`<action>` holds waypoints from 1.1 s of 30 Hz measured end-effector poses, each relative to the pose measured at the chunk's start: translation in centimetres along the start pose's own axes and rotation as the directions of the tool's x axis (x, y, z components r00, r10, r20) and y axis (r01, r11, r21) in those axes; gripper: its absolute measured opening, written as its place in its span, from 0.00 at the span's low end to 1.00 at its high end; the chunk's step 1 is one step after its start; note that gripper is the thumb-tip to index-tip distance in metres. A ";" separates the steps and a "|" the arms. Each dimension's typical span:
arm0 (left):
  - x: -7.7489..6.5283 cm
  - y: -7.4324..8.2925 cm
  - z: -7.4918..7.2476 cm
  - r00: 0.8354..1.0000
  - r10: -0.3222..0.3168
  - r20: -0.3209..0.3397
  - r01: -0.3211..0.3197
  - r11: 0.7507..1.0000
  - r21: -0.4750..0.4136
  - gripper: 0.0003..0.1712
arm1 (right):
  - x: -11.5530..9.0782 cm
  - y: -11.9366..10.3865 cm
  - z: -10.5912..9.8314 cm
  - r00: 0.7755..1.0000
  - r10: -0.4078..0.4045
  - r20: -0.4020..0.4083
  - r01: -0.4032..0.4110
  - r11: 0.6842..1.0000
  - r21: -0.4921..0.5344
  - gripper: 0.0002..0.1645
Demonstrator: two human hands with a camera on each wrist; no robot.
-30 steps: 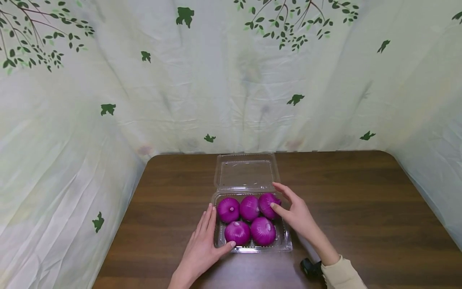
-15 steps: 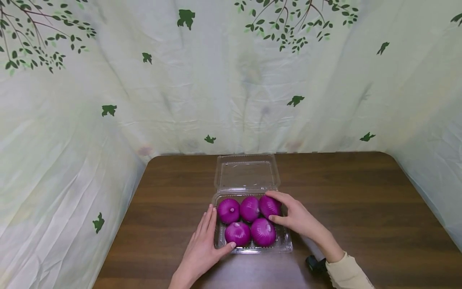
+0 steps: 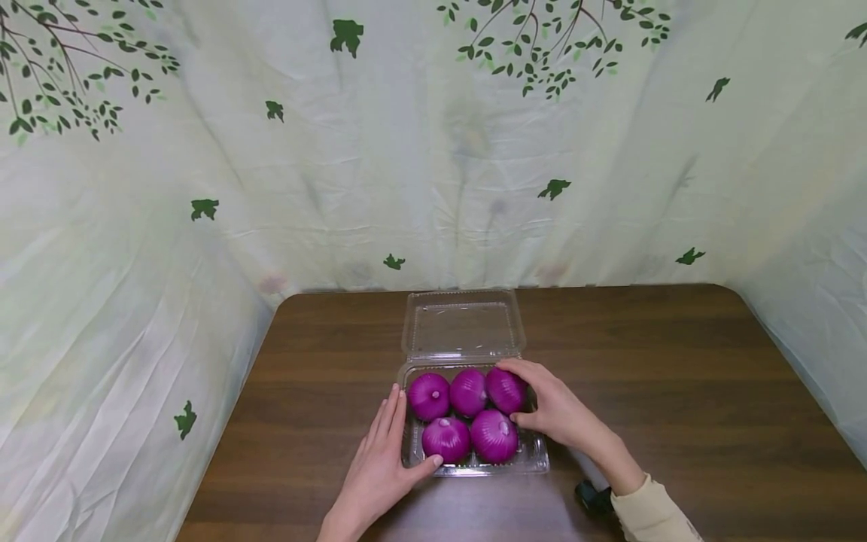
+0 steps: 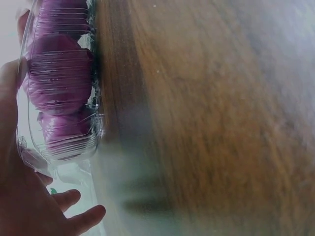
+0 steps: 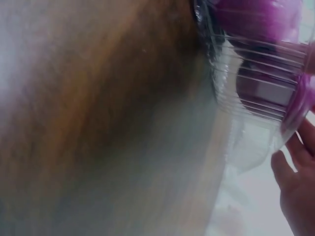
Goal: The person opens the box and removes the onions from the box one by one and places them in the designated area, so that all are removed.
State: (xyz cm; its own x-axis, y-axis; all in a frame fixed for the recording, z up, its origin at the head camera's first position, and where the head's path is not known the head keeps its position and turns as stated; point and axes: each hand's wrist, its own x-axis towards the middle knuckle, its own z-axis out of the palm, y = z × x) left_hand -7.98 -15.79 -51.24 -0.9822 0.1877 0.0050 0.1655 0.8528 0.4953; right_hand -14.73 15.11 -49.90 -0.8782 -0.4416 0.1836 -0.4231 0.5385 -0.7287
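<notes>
A clear plastic clamshell container (image 3: pixel 535 461) stands on the table with several purple onions in it, in a back row and a front row. My right hand (image 3: pixel 558 406) is at the back right onion (image 3: pixel 506 391), fingers behind it and thumb in front, gripping it inside the container. My left hand (image 3: pixel 381 459) lies along the container's left wall with straight fingers. Its thumb reaches over the front rim beside the front left onion (image 3: pixel 445 439). Through the clear wall, the left wrist view shows onions (image 4: pixel 59 73). In the right wrist view, an onion (image 5: pixel 266 88) is partly hidden by the right fingers.
The container's lid (image 3: pixel 463 325) is folded back flat toward the table's far edge. Brown wooden table (image 3: pixel 643 361) surrounds it. Behind and at the sides hang pale curtains (image 3: pixel 433 150) with leaf prints. A dark device (image 3: pixel 591 497) sits at the right wrist.
My right hand has closed round the back right onion, its fingers shifting behind it and the thumb moving toward the front. My left hand has stayed in place.
</notes>
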 end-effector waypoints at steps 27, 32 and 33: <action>-0.1 0.0 0.0 1.000 -0.008 0.007 0.008 1.000 -0.012 0.67 | -1.4 -0.7 -1.7 0.959 0.102 -0.263 -0.040 0.972 0.232 0.48; -0.1 0.0 0.0 1.000 -0.002 0.004 0.002 1.000 -0.010 0.67 | -1.8 -0.1 -2.6 0.958 0.090 -0.271 -0.037 0.980 0.195 0.48; -0.1 0.0 0.0 1.000 -0.001 0.002 0.001 1.000 -0.010 0.67 | -1.9 0.0 -2.8 0.957 0.088 -0.276 -0.038 0.983 0.181 0.48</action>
State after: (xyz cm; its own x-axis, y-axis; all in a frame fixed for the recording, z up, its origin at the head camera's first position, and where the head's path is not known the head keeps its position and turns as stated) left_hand -7.91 -15.80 -51.28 -0.9822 0.1877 0.0022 0.1632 0.8484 0.5036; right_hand -13.72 17.97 -48.43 -0.9394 -0.1770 0.2936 -0.3418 0.4159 -0.8428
